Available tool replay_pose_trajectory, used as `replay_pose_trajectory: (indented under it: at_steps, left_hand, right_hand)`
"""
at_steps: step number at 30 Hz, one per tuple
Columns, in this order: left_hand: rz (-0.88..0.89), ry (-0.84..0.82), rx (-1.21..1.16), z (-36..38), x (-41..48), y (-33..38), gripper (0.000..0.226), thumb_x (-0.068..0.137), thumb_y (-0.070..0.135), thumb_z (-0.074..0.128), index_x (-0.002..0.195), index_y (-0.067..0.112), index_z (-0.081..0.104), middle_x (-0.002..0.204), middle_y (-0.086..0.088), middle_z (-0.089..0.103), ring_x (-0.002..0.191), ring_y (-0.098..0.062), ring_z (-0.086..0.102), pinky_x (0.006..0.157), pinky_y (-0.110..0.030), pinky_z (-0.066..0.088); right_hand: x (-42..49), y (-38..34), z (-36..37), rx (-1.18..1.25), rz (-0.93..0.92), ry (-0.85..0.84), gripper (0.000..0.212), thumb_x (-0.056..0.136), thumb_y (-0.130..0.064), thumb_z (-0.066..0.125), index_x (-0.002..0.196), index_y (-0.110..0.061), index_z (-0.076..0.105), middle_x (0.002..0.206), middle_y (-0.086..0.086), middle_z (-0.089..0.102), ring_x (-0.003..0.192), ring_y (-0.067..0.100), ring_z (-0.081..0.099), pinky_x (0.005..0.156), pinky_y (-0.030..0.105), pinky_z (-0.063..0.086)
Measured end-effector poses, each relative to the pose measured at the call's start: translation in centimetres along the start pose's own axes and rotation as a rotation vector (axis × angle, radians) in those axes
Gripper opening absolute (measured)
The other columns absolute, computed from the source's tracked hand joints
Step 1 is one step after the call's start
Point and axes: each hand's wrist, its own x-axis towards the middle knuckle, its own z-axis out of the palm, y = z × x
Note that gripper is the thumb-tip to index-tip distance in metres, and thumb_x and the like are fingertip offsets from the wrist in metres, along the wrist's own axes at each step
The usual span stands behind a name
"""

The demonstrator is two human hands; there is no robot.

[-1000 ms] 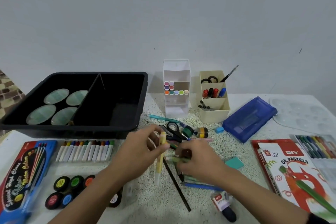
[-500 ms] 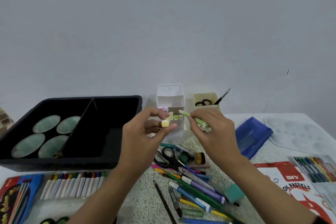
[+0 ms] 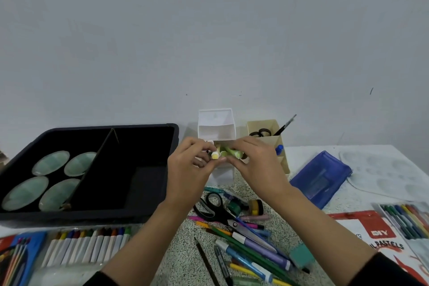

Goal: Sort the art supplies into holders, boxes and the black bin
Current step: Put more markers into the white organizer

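Both forearms are stretched forward, dark sleeves seen at the lower edge. The left hand (image 3: 188, 169) and right hand (image 3: 260, 167) are held close together, backs toward the camera. A yellow-tipped marker (image 3: 214, 155) is pinched by the left fingers (image 3: 198, 145); a green marker (image 3: 233, 152) is gripped by the right fingers (image 3: 243, 144).

One black bin (image 3: 69, 216) holds four oval dishes (image 3: 51, 162). There are two holders (image 3: 216, 132), two scissors (image 3: 213, 206), one blue case (image 3: 320, 179), one yellow marker (image 3: 215, 156) and at least two green markers (image 3: 233, 153).
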Motion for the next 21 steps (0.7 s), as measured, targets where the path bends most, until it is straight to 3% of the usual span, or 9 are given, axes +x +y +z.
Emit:
replay_pose_trajectory:
  at_steps: [3, 6, 10, 15, 18, 21]
  left_hand:
    - [0.002, 0.007, 0.003, -0.1, 0.1, -0.3, 0.026, 0.072, 0.023, 0.089, 0.093, 0.013, 0.078, 0.089, 0.004, 0.068, 0.071, -0.012, 0.068, 0.060, -0.024, 0.056]
    - [0.040, 0.019, 0.014, 0.0, 0.2, -0.6, 0.025, 0.078, 0.015, 0.086, 0.102, 0.012, 0.079, 0.092, 0.002, 0.069, 0.071, -0.011, 0.069, 0.060, -0.025, 0.058]
    - [0.163, 0.005, 0.060, 0.0, 0.1, -0.4, 0.027, 0.085, 0.004, 0.079, 0.112, 0.010, 0.077, 0.102, -0.001, 0.067, 0.074, -0.014, 0.068, 0.064, -0.021, 0.056]
    - [0.301, -0.081, 0.191, -0.6, 0.2, -1.1, 0.024, 0.085, -0.002, 0.077, 0.107, 0.008, 0.076, 0.100, 0.002, 0.072, 0.077, -0.010, 0.066, 0.066, -0.023, 0.056]
    - [0.343, -0.118, 0.253, -0.8, 0.3, -1.8, 0.024, 0.085, -0.004, 0.075, 0.105, 0.009, 0.078, 0.105, 0.000, 0.075, 0.094, -0.011, 0.071, 0.074, -0.021, 0.057]
    - [0.368, -0.159, 0.291, -0.9, 1.0, -2.2, 0.023, 0.087, -0.002, 0.073, 0.105, 0.010, 0.079, 0.103, 0.002, 0.073, 0.085, -0.011, 0.069, 0.073, -0.018, 0.054]
  right_hand:
    - [-0.1, 0.1, 0.3, -0.010, -0.011, -0.048, 0.026, 0.081, -0.006, 0.080, 0.106, -0.010, 0.075, 0.102, 0.000, 0.069, 0.090, 0.012, 0.062, 0.081, 0.015, 0.044]
    - [-0.1, 0.0, 0.2, 0.031, -0.020, -0.066, 0.030, 0.085, -0.003, 0.074, 0.114, -0.013, 0.071, 0.103, -0.002, 0.070, 0.086, 0.004, 0.058, 0.080, 0.009, 0.043]
    - [0.2, 0.3, 0.1, 0.001, -0.017, -0.011, 0.022, 0.090, -0.013, 0.074, 0.110, -0.018, 0.069, 0.090, -0.004, 0.071, 0.068, 0.010, 0.058, 0.059, 0.032, 0.052]
    - [0.0, 1.4, 0.5, -0.057, -0.051, 0.042, 0.017, 0.086, -0.017, 0.079, 0.102, -0.019, 0.074, 0.099, -0.007, 0.070, 0.063, -0.001, 0.041, 0.055, 0.035, 0.052]
    - [0.0, 1.8, 0.6, -0.041, -0.066, 0.018, 0.020, 0.086, -0.015, 0.078, 0.105, -0.018, 0.075, 0.101, -0.006, 0.072, 0.065, 0.002, 0.050, 0.058, 0.036, 0.054]
    - [0.1, 1.4, 0.4, -0.048, -0.093, -0.007, 0.021, 0.087, -0.015, 0.077, 0.108, -0.016, 0.074, 0.100, -0.004, 0.074, 0.067, 0.011, 0.062, 0.058, 0.036, 0.054]
